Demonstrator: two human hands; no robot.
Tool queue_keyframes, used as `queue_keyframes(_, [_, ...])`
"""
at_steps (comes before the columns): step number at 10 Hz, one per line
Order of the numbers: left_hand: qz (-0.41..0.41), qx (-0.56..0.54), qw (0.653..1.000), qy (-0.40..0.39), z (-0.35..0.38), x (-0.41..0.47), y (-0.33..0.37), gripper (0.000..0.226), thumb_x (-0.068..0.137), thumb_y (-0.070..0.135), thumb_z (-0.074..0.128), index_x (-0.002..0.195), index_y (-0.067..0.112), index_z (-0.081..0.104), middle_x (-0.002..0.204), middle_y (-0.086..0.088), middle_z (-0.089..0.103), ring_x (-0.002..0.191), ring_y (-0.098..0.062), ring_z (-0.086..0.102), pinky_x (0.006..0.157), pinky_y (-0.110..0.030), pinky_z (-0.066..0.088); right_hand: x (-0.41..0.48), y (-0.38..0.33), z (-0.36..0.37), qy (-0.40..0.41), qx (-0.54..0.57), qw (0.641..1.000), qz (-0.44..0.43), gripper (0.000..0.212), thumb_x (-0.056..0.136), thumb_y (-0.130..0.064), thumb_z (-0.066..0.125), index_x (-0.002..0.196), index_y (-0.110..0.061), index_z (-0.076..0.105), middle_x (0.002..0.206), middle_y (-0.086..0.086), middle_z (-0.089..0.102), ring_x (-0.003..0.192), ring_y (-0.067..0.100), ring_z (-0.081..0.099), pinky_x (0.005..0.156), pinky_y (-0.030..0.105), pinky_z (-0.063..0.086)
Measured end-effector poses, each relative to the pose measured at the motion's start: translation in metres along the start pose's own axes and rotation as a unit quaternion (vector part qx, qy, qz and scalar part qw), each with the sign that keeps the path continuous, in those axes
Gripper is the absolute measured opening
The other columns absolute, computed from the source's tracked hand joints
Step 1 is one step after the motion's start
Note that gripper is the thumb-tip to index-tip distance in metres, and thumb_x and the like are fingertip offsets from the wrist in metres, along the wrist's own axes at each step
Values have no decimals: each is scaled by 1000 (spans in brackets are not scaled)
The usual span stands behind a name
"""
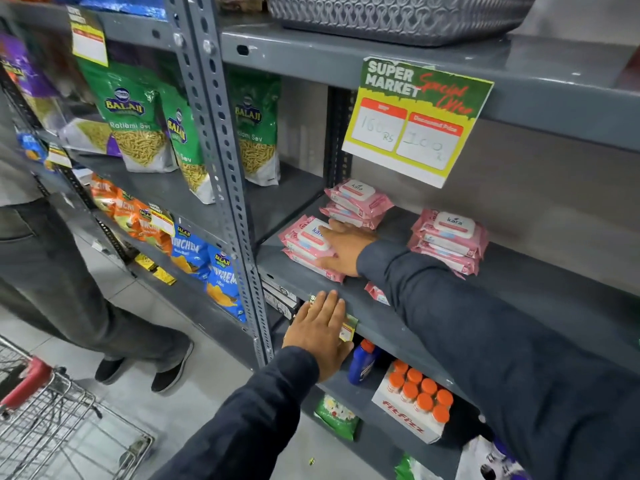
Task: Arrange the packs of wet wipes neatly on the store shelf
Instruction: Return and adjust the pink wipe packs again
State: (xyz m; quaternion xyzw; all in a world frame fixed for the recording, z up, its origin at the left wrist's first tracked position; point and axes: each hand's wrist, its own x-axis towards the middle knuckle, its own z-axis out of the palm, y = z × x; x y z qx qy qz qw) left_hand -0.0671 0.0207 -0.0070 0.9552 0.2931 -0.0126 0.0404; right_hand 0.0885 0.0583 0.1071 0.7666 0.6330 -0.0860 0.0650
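Note:
Pink packs of wet wipes lie in three short stacks on the grey shelf (491, 289). My right hand (343, 249) rests flat against the right side of the front left stack (304, 242), fingers over its top pack. A second stack (356, 202) sits behind it, and a third stack (448, 237) lies further right. One more pink pack (375, 294) peeks out under my right sleeve near the shelf's front. My left hand (320, 332) lies flat and empty against the shelf's front edge, fingers spread over a price label.
A Super Market offer card (415, 119) hangs above the wipes. Below are a blue bottle (362, 363) and a box of orange-capped bottles (417, 398). Snack bags (138, 126) fill the left bay. A person's legs (69, 289) and a wire trolley (52, 424) stand at left.

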Motion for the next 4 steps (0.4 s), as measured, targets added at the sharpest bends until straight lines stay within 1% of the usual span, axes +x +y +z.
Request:
queue_keyframes(1, [-1, -3, 1000, -19, -3, 0, -1, 73, 95, 49, 29, 149, 15, -7, 158, -4, -14, 142, -21, -17, 111, -37, -12, 9, 4, 6, -11, 9, 1000, 6, 73, 90, -56, 42, 152, -29, 14, 163, -1, 4, 148, 26, 16, 116, 44, 24])
queue_keyframes(2, [-4, -9, 1000, -29, -6, 3, -2, 73, 95, 48, 30, 148, 15, -7, 158, -4, -14, 142, -22, -17, 112, -37, -11, 11, 9, 7, -15, 14, 1000, 14, 71, 92, -52, 40, 153, -30, 10, 164, -2, 1, 149, 23, 13, 118, 44, 20])
queue_keyframes(4, [5, -15, 1000, -15, -5, 1, -1, 73, 94, 47, 31, 149, 14, -5, 158, -5, -11, 143, -24, -14, 114, -39, -7, 8, 6, 13, -7, -7, 1000, 24, 72, 92, -53, 38, 152, -32, 4, 163, -3, -4, 149, 24, 8, 118, 50, 15])
